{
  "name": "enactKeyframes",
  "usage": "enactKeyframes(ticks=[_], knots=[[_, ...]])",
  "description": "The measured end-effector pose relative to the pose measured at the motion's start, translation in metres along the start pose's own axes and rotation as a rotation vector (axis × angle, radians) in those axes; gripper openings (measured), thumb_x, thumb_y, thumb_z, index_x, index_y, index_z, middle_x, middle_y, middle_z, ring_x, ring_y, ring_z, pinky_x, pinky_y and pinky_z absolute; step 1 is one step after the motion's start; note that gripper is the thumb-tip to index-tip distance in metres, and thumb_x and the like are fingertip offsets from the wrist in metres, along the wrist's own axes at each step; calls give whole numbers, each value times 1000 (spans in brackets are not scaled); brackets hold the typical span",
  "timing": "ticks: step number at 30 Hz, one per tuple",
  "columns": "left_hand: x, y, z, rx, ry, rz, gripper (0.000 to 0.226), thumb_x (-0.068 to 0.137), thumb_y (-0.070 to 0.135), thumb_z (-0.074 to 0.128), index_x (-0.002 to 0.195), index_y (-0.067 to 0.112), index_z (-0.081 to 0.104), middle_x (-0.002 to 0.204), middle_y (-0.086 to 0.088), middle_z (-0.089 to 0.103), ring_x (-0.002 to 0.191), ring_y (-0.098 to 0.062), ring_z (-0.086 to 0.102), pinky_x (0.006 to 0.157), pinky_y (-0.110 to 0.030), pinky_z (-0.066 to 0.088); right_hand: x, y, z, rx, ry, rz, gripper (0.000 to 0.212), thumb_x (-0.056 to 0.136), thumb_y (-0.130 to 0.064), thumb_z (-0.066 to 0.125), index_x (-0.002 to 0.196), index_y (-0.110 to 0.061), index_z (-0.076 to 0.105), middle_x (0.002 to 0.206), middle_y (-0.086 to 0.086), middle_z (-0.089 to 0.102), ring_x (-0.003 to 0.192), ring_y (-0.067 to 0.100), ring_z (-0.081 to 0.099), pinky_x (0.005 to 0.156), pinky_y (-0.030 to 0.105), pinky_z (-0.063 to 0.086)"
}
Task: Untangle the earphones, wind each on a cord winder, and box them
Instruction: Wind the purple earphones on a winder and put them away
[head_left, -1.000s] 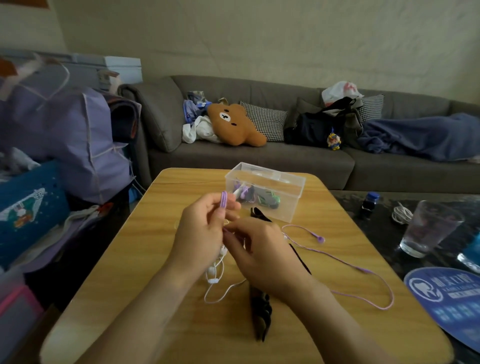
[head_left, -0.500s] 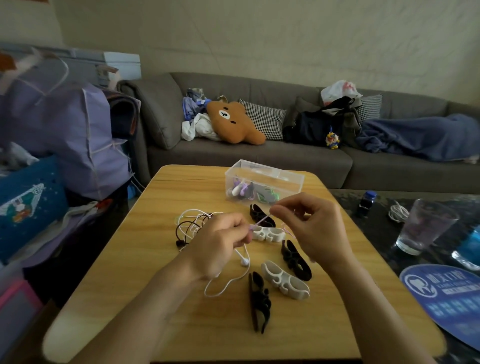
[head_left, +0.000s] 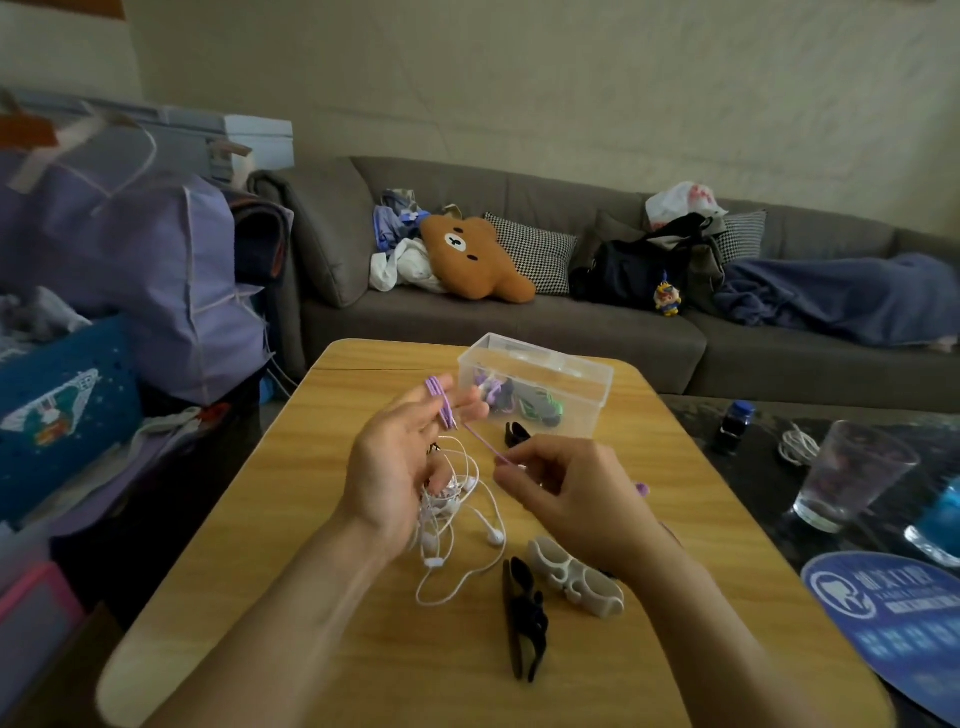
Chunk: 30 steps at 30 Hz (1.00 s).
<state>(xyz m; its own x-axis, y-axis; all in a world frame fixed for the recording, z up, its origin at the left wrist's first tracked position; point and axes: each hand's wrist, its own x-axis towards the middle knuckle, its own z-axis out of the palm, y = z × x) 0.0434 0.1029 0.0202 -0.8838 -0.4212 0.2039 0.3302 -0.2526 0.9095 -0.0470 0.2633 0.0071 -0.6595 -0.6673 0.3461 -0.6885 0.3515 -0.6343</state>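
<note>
Fingers of the left hand (head_left: 400, 462) grip purple cord loops (head_left: 440, 402) before the clear box (head_left: 535, 382); the right hand (head_left: 566, 493) pinches the cord's strand.

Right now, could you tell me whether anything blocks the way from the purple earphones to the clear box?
Nothing visible does. The left hand holds the purple earphones just left of the open-topped clear box, with only bare table between.

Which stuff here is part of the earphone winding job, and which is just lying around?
Job: purple earphone cord, white earphones, white cord winder, black cord winder, clear box, left hand, right hand.
Lying about: drinking glass, small bottle, blue fan.
</note>
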Motion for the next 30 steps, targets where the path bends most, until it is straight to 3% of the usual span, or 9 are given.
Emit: enactKeyframes(ticks=[4, 6, 9, 13, 16, 20, 23, 27, 30], knots=[[0, -13, 4, 389, -134, 30, 42, 92, 9, 58, 122, 38, 52, 140, 7, 56, 130, -3, 50, 88, -13, 48, 1, -6, 3, 18, -16, -44, 13, 89, -34, 73, 95, -23, 77, 65, -6, 65, 56, 7, 53, 54, 25, 45], [-4, -19, 7, 534, -188, 73, 66, 93, -5, 51, 147, 30, 37, 154, 10, 40, 142, 3, 33, 113, -28, 39, 0, -5, 2, 41, 3, -67, 9, 86, -28, 76, 85, -20, 78, 62, -7, 65, 54, 7, 54, 51, 21, 43], [-4, -21, 11, 582, -207, 134, 78, 93, -6, 42, 159, 26, 15, 161, 16, 28, 146, 7, 22, 122, -39, 27, -1, -5, 1, 71, -3, -81, 11, 87, -19, 72, 77, -17, 77, 61, -8, 64, 53, 7, 54, 50, 20, 42], [-3, -23, 11, 681, -210, 175, 61, 99, -2, 46, 152, 25, 32, 145, 17, 50, 134, 9, 41, 111, -30, 43, -4, -10, -6, 155, 69, -71, 16, 87, -9, 69, 72, -11, 72, 59, -4, 62, 52, 6, 53, 51, 18, 41], [-10, -23, 13, 806, -305, 208, 30, 102, 13, 53, 127, 28, 53, 112, 17, 66, 105, 6, 61, 82, -14, 52, -3, -4, -8, 194, 199, -7, 12, 84, -13, 69, 72, -14, 70, 61, 3, 65, 53, 17, 56, 50, 26, 44], [-11, -18, 12, 955, -293, 243, 4, 102, 24, 54, 101, 22, 57, 88, 14, 65, 82, 13, 59, 66, -8, 41, -5, -3, -7, 199, 267, 8, 17, 80, -25, 82, 73, -16, 68, 59, 2, 62, 51, 12, 52, 49, 20, 43], [-9, -14, 7, 1100, -220, 263, 21, 103, 30, 50, 84, 21, 49, 66, 10, 49, 57, -2, 46, 51, -20, 28, -3, 1, -14, 212, 414, 25, 29, 71, -34, 87, 72, -16, 64, 55, -7, 56, 49, 4, 47, 47, 15, 39], [-12, -16, 10, 1212, -241, 234, 26, 103, 34, 48, 79, 24, 43, 66, 9, 49, 56, -6, 43, 52, -24, 27, -3, 8, -23, 269, 514, -10, 33, 66, -40, 85, 71, -16, 63, 61, 3, 58, 51, 20, 46, 49, 33, 44], [-13, -21, 12, 1263, -192, 174, 8, 103, 18, 49, 95, 20, 49, 78, 14, 51, 67, 5, 47, 56, -14, 34, -4, 6, -21, 258, 521, -50, 33, 67, -42, 83, 73, -16, 63, 61, 5, 58, 54, 24, 49, 50, 35, 45]])
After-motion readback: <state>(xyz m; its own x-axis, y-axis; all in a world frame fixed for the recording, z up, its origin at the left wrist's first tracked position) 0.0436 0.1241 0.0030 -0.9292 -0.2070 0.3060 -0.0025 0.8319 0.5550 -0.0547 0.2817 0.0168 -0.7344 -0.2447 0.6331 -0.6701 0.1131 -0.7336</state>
